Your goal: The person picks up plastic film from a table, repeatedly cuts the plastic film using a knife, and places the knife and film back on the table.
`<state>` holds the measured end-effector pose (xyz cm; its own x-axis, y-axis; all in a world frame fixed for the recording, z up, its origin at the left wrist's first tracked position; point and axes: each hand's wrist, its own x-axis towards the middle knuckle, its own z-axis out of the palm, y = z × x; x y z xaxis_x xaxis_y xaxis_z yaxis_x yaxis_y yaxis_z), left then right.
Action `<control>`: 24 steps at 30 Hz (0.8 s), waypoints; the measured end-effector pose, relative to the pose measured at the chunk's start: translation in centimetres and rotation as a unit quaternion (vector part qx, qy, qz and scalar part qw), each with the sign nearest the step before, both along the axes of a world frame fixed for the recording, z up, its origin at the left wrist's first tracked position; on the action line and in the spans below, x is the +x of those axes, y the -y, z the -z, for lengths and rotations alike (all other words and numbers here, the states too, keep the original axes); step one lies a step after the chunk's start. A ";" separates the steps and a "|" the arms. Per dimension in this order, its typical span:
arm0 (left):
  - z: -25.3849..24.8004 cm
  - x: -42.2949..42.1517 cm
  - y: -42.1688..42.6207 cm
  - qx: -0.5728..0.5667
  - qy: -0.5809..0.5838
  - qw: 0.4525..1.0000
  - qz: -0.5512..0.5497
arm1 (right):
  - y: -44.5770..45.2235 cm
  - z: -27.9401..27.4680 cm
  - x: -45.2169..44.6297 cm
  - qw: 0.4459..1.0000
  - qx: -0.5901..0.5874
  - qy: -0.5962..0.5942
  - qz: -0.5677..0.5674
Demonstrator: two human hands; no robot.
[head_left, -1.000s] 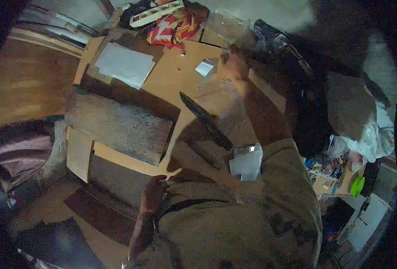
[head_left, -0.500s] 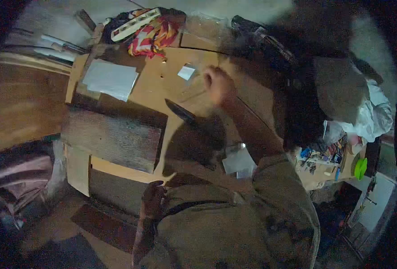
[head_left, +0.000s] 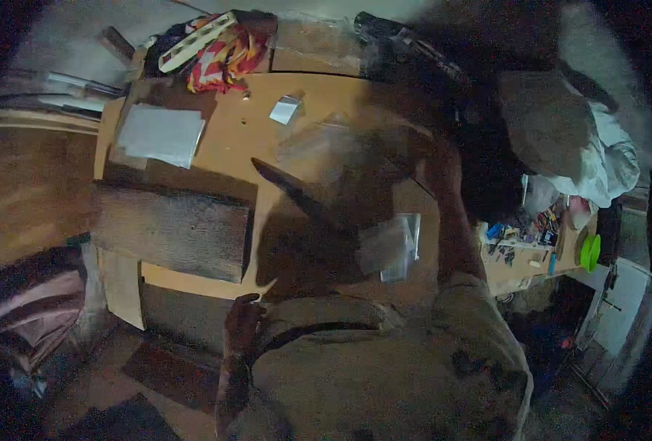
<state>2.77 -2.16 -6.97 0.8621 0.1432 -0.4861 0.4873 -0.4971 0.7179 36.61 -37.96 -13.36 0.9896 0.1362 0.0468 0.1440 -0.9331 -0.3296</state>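
Note:
My left hand (head_left: 245,317) is at the table's near edge beside my shirt, its fingers curled; anything inside them is hidden. My right hand (head_left: 437,151) is over the right side of the table, dark and smeared, so its fingers and any contents are unclear. To its left, a long dark blade-like piece (head_left: 287,187) lies slanting on the table. Clear plastic packets (head_left: 390,248) lie nearer my body, below my right hand. A small whitish square (head_left: 285,110) lies farther back, near a blurred transparent sheet (head_left: 315,140).
White sheets (head_left: 162,136) lie at the left back, behind a worn grey board (head_left: 175,229). A power strip (head_left: 197,42) and a red-yellow cloth (head_left: 223,62) sit at the back. At right are a cluttered side table (head_left: 513,275) and a green round object (head_left: 590,251).
My right hand has moved from the back of the table, near the small square, to the right and nearer my body. The view has shifted. My left hand stays at the near edge.

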 end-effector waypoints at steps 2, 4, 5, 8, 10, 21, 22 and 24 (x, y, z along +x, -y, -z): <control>-1.0 0.7 0.8 -0.072 -0.069 0.991 -0.093 | 1.2 -1.0 -1.0 0.993 -0.113 -0.021 0.001; -1.3 1.0 1.0 -0.140 -0.134 0.963 -0.186 | 2.5 -1.0 -1.7 0.985 -0.151 -0.078 0.020; -1.0 1.0 0.9 -0.086 -0.111 0.982 -0.129 | 3.0 -0.3 -2.3 0.990 -0.086 -0.090 0.065; 0.5 0.2 0.2 -0.065 -0.102 0.987 -0.103 | 3.5 1.2 -2.9 0.994 -0.020 -0.055 0.094; 0.9 -0.2 -0.1 -0.098 -0.114 0.979 -0.136 | 3.7 2.3 -3.2 0.997 -0.021 -0.006 0.077; 1.9 -1.3 0.0 -0.066 -0.083 0.988 -0.114 | 5.1 4.4 -3.3 0.989 -0.080 -0.039 0.120; 1.4 -1.0 0.1 -0.065 -0.081 0.988 -0.117 | 3.8 2.8 -3.2 0.989 -0.079 -0.038 0.118; 0.4 -0.5 0.3 0.013 0.026 0.999 -0.024 | 1.1 -0.2 -3.1 0.991 -0.075 -0.024 0.112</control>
